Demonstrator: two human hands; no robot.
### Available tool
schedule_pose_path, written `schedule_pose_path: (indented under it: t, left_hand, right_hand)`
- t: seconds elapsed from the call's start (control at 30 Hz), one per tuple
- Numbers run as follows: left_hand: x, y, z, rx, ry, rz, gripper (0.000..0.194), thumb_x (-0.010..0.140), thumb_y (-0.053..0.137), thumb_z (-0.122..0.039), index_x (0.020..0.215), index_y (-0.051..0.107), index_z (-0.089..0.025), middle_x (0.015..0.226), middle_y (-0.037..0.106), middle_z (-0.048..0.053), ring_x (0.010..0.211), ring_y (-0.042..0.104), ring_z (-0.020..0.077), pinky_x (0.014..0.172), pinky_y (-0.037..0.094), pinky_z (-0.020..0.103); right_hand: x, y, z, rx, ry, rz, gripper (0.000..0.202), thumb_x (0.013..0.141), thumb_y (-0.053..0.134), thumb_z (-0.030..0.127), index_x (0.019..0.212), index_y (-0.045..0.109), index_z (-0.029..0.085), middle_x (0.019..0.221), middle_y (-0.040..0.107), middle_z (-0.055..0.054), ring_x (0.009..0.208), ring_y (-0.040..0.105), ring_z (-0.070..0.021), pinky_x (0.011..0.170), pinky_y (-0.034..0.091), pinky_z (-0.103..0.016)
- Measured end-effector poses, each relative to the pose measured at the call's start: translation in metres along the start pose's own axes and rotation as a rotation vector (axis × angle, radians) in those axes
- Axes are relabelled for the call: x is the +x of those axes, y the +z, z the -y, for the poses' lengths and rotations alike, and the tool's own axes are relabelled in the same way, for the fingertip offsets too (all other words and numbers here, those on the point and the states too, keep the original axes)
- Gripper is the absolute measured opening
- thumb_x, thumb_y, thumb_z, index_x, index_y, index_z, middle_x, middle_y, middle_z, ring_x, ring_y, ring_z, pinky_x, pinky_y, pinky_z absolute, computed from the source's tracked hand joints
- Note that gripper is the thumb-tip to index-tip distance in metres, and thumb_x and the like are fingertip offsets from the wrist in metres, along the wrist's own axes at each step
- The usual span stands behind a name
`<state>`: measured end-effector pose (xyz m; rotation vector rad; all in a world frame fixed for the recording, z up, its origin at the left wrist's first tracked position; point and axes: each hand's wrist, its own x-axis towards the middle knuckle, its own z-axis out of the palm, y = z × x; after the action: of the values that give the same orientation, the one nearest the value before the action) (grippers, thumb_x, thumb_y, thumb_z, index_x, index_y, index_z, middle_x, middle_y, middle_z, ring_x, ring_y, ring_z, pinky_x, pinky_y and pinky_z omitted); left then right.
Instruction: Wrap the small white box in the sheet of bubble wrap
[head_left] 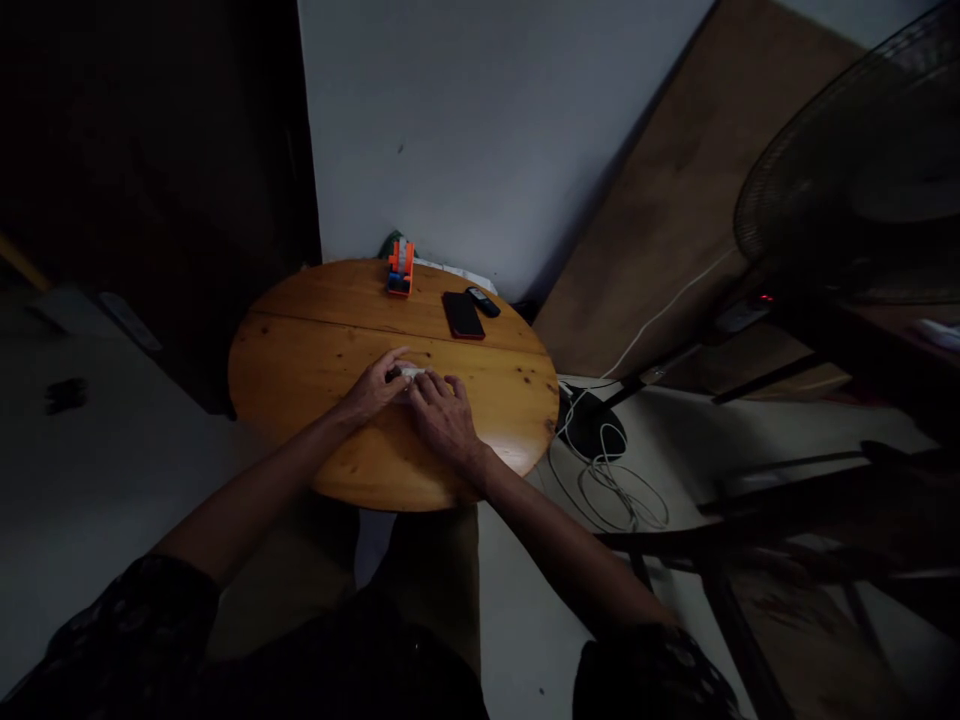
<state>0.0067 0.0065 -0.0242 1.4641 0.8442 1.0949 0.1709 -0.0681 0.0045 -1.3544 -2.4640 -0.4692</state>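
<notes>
Left hand (pixel 381 384) and right hand (pixel 442 408) pinch a white item (pixel 411 372), contents unclear.

My left hand (pixel 377 388) and right hand (pixel 444 412) touch small white item (pixel 411 372) on wooden surface (pixel 300 385); orange dispenser (pixel 401 266) far.

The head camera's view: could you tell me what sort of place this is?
Probably a room in a home: a small wooden table by a plain wall, a fan, and a coiled cable on the floor.
</notes>
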Motion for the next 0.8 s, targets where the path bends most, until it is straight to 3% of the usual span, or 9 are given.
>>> schedule_pose_path:
  t: [0.33, 0.6, 0.8]
  left_hand:
    - [-0.001, 0.000, 0.001, 0.012, 0.038, 0.009, 0.073, 0.076, 0.068, -0.033, 0.143, 0.048, -0.013, 0.130, 0.067, 0.014, 0.112, 0.064, 0.0218, 0.100, 0.048, 0.035]
    - [-0.003, 0.002, 0.001, -0.079, 0.028, -0.010, 0.076, 0.075, 0.069, -0.037, 0.145, 0.046, -0.016, 0.135, 0.063, 0.014, 0.112, 0.062, 0.0218, 0.096, 0.048, 0.034]
    - [0.006, -0.006, 0.006, -0.129, 0.010, -0.192, 0.068, 0.074, 0.065, -0.035, 0.138, 0.052, -0.020, 0.127, 0.066, 0.011, 0.113, 0.062, 0.0219, 0.098, 0.046, 0.036]
  right_hand:
    - [-0.039, -0.010, 0.001, 0.162, 0.167, -0.096, 0.042, 0.088, 0.054, 0.015, 0.130, 0.059, 0.015, 0.142, 0.056, -0.019, 0.126, 0.052, -0.0302, 0.101, 0.039, -0.046]
    - [-0.018, -0.002, -0.018, 0.349, 0.260, -0.189, 0.041, 0.091, 0.053, 0.021, 0.132, 0.059, 0.018, 0.140, 0.056, -0.018, 0.129, 0.052, -0.0310, 0.103, 0.045, -0.049]
    - [-0.009, 0.018, -0.037, 0.665, 0.400, -0.344, 0.033, 0.097, 0.043, 0.027, 0.121, 0.064, 0.020, 0.133, 0.061, -0.014, 0.124, 0.057, -0.0258, 0.105, 0.047, -0.046]
